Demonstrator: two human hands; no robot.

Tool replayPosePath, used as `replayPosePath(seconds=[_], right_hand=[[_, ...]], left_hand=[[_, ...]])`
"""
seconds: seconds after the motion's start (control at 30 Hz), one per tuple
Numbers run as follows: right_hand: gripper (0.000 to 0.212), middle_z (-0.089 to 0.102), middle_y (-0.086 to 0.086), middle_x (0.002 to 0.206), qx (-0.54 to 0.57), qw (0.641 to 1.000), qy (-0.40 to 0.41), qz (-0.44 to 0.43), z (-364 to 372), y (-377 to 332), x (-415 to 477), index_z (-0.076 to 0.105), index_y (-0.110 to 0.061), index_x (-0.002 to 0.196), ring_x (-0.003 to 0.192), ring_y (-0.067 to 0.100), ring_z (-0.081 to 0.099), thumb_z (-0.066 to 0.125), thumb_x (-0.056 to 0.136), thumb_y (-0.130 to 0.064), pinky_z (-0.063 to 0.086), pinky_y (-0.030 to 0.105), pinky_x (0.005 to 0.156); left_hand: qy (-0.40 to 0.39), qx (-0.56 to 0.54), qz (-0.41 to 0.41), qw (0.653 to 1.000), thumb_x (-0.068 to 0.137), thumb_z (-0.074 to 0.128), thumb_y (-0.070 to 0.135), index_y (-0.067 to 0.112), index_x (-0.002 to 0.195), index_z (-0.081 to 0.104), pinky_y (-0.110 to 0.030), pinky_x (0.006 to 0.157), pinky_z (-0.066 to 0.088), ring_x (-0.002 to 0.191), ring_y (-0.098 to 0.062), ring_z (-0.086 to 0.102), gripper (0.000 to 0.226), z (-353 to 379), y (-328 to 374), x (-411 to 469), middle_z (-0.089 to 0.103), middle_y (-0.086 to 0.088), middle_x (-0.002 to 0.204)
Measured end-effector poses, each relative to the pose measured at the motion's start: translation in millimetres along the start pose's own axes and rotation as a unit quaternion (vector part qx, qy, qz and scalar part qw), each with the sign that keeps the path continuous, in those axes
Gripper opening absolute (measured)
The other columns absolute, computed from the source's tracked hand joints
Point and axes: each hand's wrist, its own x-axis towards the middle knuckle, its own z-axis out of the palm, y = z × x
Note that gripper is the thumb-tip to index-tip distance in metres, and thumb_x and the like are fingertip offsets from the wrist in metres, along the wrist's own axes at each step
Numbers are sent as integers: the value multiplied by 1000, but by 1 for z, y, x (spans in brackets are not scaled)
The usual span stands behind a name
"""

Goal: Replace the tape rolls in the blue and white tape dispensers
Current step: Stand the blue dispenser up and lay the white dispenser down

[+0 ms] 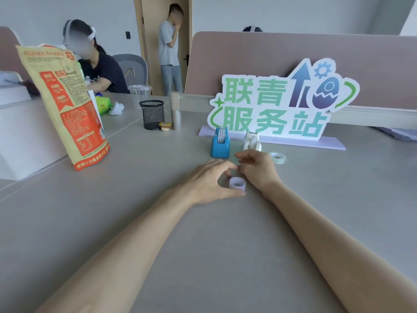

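Note:
The blue tape dispenser (220, 143) stands on the grey table with a roll in it. Right of it sits the white tape dispenser (252, 140). A clear tape roll (278, 157) lies flat further right. A small pale lilac tape roll (237, 183) rests on the table in front of the dispensers, between my hands. My left hand (211, 180) curls around this roll, thumb below it and fingers above. My right hand (257, 169) is beside it with fingertips pinched together near my left fingers, possibly on the tape end; what they pinch is too small to tell.
A green-lettered sign (274, 107) stands behind the dispensers. A black mesh cup (152, 114), a grey cylinder (176, 119) and a small yellow tub (165, 125) stand at the left back. A tall orange bag (65, 105) rises at the left. Two people are beyond.

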Motion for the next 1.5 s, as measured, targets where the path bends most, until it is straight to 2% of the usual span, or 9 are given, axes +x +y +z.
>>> replayPosePath(seconds=[0.13, 0.3, 0.4, 0.53, 0.87, 1.03, 1.17, 1.33, 1.5], right_hand=[[29, 69, 1, 101, -15, 1000, 6, -7, 0, 2, 0, 71, -16, 103, 100, 16, 65, 67, 78, -2, 50, 29, 95], [26, 70, 4, 105, -36, 999, 7, -7, 3, 4, 2, 71, -16, 102, 103, 16, 64, 65, 81, -4, 46, 23, 92], [24, 66, -1, 99, -83, 996, -4, -28, 3, 5, 1, 71, -13, 106, 104, 16, 63, 62, 84, -7, 40, 18, 88], [25, 67, 4, 100, -119, 992, -14, -42, 5, 4, 3, 71, -14, 108, 102, 20, 63, 60, 86, -11, 41, 20, 87], [23, 68, -2, 99, -82, 996, 12, -25, 5, 7, 8, 72, -16, 104, 93, 12, 61, 57, 87, -11, 38, 16, 81], [31, 54, 10, 125, -124, 983, 123, -56, 3, 5, 11, 64, -12, 115, 114, 27, 51, 58, 85, -12, 38, 27, 91], [43, 31, 16, 149, -180, 976, 112, -42, 10, -2, 21, 52, -17, 129, 130, 37, 39, 59, 87, -20, 36, 37, 103], [34, 49, 16, 122, -194, 977, 86, 13, 12, -6, 30, 54, -18, 121, 99, 40, 55, 42, 90, -19, 41, 36, 74], [38, 47, 16, 130, -216, 974, 65, -23, 0, -4, 2, 48, -18, 130, 108, 42, 55, 48, 92, -19, 44, 40, 85]], left_hand=[[50, -19, -27, 998, 73, 69, 47, 31, 90, 61, -38, 86, 49, 96, -8, 54, 25, 1, -7, 3, 60, 13, 94], [161, 6, -183, 970, 75, 57, 36, 23, 89, 64, -34, 78, 51, 99, -23, 58, 20, -7, -33, 17, 64, 3, 96], [150, -11, -231, 961, 73, 54, 32, 20, 81, 61, -28, 61, 40, 93, -32, 58, 16, -11, -48, 31, 67, -4, 88], [159, 34, -269, 949, 78, 51, 29, 12, 82, 58, -31, 63, 38, 93, -34, 56, 18, -19, -59, 59, 66, -8, 89], [124, 169, -259, 943, 93, 48, 30, 7, 123, 46, -40, 96, 36, 126, -35, 40, 38, -13, -71, 90, 49, -14, 135], [120, 184, -251, 943, 96, 41, 21, 6, 126, 42, -39, 98, 33, 127, -33, 37, 35, -8, -55, 59, 44, -16, 134], [78, 157, -216, 960, 96, 36, 19, 8, 125, 46, -39, 94, 38, 123, -29, 43, 32, -6, -37, 31, 46, -12, 132], [44, 143, -177, 973, 98, 32, 21, 16, 125, 49, -36, 97, 41, 126, -22, 44, 33, -4, -19, 5, 47, -2, 136], [48, 119, -137, 982, 96, 35, 18, 17, 120, 52, -33, 95, 42, 123, -20, 48, 30, -5, -4, -11, 52, 2, 132]])
